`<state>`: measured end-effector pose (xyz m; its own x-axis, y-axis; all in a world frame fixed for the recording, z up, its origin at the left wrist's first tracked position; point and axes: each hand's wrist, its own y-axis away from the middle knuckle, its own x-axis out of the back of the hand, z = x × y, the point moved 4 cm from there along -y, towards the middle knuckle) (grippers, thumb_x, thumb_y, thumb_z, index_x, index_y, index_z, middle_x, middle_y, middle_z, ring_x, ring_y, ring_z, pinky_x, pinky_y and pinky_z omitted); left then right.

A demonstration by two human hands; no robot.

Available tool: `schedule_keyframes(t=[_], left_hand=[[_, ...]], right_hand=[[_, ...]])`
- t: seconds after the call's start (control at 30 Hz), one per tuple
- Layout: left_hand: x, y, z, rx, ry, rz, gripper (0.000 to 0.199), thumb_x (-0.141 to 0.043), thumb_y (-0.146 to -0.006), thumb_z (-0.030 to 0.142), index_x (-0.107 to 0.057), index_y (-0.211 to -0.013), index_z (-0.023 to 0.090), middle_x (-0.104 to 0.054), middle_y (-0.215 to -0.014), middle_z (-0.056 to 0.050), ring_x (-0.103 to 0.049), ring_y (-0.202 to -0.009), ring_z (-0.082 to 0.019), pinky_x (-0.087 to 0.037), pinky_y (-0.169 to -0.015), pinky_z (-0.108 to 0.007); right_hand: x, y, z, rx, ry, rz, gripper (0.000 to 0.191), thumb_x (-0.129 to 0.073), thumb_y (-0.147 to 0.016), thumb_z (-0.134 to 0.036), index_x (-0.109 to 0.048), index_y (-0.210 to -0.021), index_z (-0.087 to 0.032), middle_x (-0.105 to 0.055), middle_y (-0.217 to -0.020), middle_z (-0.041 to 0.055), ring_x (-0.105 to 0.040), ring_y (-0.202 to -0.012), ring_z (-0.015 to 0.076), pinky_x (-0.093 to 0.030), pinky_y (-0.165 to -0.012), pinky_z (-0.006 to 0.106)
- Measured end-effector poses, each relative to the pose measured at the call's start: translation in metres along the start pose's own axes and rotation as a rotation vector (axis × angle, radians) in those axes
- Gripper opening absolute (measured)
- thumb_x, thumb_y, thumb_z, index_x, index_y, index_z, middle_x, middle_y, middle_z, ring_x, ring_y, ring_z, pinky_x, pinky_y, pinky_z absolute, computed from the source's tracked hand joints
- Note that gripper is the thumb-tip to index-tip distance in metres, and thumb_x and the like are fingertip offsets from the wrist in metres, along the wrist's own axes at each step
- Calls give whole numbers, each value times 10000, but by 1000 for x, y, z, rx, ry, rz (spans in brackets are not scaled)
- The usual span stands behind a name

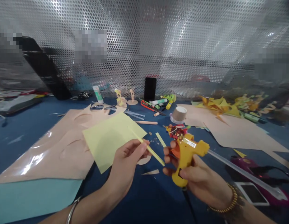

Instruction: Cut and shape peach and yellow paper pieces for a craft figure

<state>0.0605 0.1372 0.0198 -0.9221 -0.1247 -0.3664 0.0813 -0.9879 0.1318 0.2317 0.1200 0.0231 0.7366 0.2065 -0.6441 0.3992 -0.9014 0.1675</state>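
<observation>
My left hand (132, 152) pinches a thin pale-yellow paper strip (156, 154), which slants from upper left to lower right. Wrapped around the handle of a yellow hot glue gun (186, 155) is my right hand (195, 174), its thumb near the black switch. A clear glue stick (242, 172) juts out of the gun's back end toward the lower right. The gun's nozzle, pointing up and left, overlaps a small colourful bundle (175, 130) behind it. Under and beyond my left hand lies a pale-yellow paper sheet (109, 137). Another short yellow strip (160, 140) rests on the table between the hands.
Plastic-wrapped peach sheets (51, 149) and blue paper (37, 199) cover the left. A glue tube (98, 94), small paper figures (132, 96), a phone (150, 89) and a paper cup (179, 114) stand farther back. Yellow paper pieces (219, 105) lie at right, before a perforated metal panel (158, 40).
</observation>
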Motion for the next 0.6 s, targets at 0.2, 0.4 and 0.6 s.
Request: schedule_keyframes(t=[0.2, 0.4, 0.6], left_hand=[[1, 0, 0, -8, -3, 2, 118, -751, -724, 291, -736, -712, 174, -648, -710, 17, -563, -602, -68, -474, -614, -159], [1, -1, 0, -8, -3, 3, 128, -756, -713, 292, -734, -720, 166, -648, -667, 8, -559, -604, -82, -469, -608, -172], [1, -2, -1, -15, 7, 10, 106, -740, -743, 276, -737, -721, 172, -679, -749, 1, -575, -605, -71, -480, -619, -171]], right_hand=[[3, -2, 2, 37, -60, -77, 456, -697, -594, -64, -660, -1001, -266, -632, -1102, 55, -544, -1099, 266, -496, -915, 517], [0, -1, 0, -1, -111, -32, 428, -628, -544, -58, -693, -934, -222, -659, -1028, 67, -581, -1018, 271, -500, -901, 585], [-1, 5, -4, 45, 122, 106, 166, -641, -742, -285, -656, -895, -221, -632, -859, 32, -523, -517, 99, -480, -432, 228]])
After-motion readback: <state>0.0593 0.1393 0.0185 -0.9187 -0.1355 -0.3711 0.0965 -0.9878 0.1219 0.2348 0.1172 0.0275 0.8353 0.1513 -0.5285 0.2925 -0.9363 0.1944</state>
